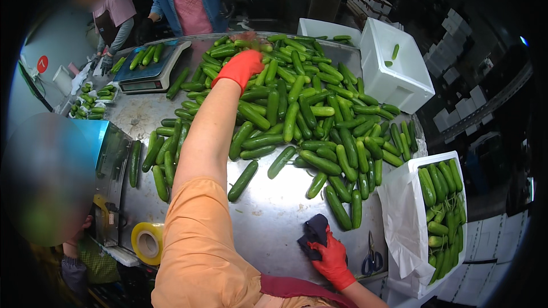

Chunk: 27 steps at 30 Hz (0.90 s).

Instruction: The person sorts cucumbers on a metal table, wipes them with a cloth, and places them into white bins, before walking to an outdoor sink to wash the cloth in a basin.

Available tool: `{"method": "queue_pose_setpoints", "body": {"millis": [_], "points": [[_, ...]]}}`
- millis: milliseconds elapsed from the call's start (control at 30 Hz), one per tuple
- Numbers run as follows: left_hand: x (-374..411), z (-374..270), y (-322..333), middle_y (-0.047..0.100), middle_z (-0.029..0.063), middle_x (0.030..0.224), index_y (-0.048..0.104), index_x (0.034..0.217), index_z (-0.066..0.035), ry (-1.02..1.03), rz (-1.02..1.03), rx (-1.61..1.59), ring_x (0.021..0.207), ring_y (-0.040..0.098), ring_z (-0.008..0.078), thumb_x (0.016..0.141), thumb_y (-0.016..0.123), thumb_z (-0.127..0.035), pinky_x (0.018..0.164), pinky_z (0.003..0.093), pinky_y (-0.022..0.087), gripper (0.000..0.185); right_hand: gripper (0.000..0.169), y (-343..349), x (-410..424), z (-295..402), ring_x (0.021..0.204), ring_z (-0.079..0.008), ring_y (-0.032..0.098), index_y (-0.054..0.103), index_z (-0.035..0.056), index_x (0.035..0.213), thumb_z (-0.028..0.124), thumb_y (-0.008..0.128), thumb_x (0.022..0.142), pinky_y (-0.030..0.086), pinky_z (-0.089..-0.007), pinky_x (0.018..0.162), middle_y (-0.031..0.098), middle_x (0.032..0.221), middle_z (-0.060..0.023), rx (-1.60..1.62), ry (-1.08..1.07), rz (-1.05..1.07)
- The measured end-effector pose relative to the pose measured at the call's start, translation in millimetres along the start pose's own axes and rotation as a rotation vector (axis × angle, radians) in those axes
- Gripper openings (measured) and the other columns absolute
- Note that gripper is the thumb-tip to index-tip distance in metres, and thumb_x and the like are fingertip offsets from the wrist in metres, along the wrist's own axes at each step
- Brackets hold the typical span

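Note:
My left hand (241,69), in a red rubber glove, stretches far out over a big heap of green cucumbers (295,90) on the metal table. Its fingers lie at the heap's far side, and motion blur and the back of the hand hide whether they grip a cucumber. A blurred reddish thing (246,36) lies just beyond it. My right hand (332,256), gloved in red too, holds a bunched dark cloth (316,233) on the near part of the table. Right of that hand lies a pair of scissors (371,256) with dark handles.
A foam box packed with cucumbers (411,231) stands at the right; another foam box (387,70) tilts behind it. At left are a scale (145,87) bearing cucumbers, a metal machine (109,167) and a film roll (147,244). Two people (192,4) work across the table, another at left.

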<state>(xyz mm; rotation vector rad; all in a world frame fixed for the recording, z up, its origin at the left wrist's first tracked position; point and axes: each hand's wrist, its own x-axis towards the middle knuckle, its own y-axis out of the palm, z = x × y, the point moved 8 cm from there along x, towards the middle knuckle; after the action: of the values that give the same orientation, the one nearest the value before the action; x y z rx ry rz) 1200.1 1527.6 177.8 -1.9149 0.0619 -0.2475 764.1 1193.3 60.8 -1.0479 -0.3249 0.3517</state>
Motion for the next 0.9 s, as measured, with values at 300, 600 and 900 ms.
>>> {"method": "queue_pose_setpoints", "body": {"millis": [300, 600, 900], "points": [[-15, 42, 18, 0.063, 0.0165, 0.106, 0.066, 0.100, -0.007, -0.215, 0.158, 0.303, 0.099, 0.060, 0.0339, 0.073, 0.056, -0.021, 0.083, 0.0415, 0.048, 0.032, 0.038, 4, 5, 1, 0.090, -0.0396, 0.059, 0.067, 0.0219, 0.093, 0.014, 0.071, 0.056, 0.049, -0.0434, 0.071, 0.040, 0.129, -0.0332, 0.014, 0.033, 0.100], [-14, 48, 39, 0.063, 0.0183, 0.103, 0.066, 0.099, -0.006, -0.228, -0.008, 0.059, 0.098, 0.060, 0.0346, 0.075, 0.058, -0.023, 0.083, 0.0411, 0.048, 0.031, 0.035, 5, 6, 4, 0.091, -0.0404, 0.058, 0.067, 0.0203, 0.091, 0.013, 0.071, 0.057, 0.049, -0.0439, 0.074, 0.041, 0.128, -0.0341, 0.005, 0.021, 0.076], [-6, -4, 44, 0.057, 0.0274, 0.109, 0.053, 0.112, 0.005, 0.009, -0.357, -0.470, 0.105, 0.054, 0.0392, 0.073, 0.059, -0.024, 0.089, 0.0417, 0.042, 0.049, 0.024, 5, 7, 7, 0.083, -0.0414, 0.058, 0.064, 0.0148, 0.086, 0.011, 0.070, 0.062, 0.048, -0.0441, 0.067, 0.044, 0.126, -0.0317, 0.049, -0.019, 0.012]]}}
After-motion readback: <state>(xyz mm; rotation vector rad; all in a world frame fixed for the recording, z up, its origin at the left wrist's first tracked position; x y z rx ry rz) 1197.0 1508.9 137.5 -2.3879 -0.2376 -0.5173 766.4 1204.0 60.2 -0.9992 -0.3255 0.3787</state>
